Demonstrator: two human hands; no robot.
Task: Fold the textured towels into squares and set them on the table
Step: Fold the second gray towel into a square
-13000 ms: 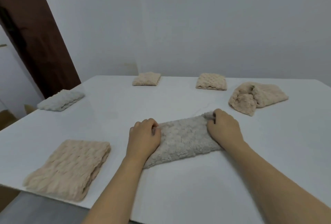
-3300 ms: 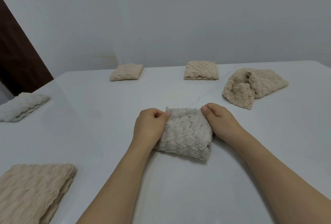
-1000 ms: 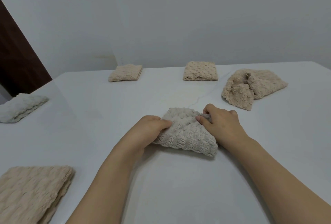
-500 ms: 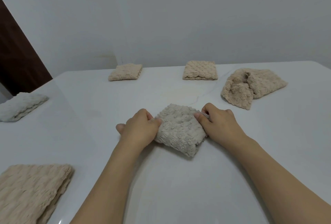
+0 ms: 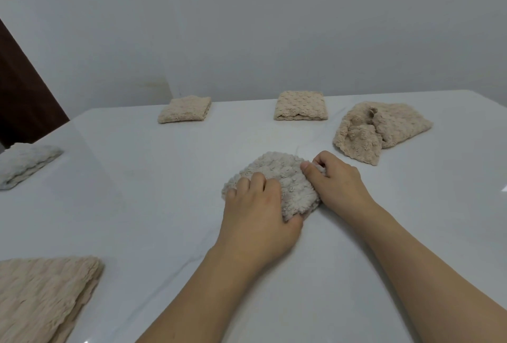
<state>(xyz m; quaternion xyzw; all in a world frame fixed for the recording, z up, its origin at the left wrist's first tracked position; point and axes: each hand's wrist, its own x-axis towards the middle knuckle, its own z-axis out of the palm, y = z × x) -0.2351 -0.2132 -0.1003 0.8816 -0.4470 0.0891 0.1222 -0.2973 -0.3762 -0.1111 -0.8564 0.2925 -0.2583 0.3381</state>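
Left hand (image 5: 256, 207) has slid onto the grey towel (image 5: 277, 178), pressing its near-left corner

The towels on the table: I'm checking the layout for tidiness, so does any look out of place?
Yes. The beige towel at the far right lies crumpled and twisted, not folded, unlike the two neat beige squares behind. The grey towel under the left hand and right hand is bunched, mid-fold.

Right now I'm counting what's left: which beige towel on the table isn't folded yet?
The crumpled beige towel at the far right, beyond the right hand. It lies bunched and twisted, while the other beige ones sit flat in neat folds.
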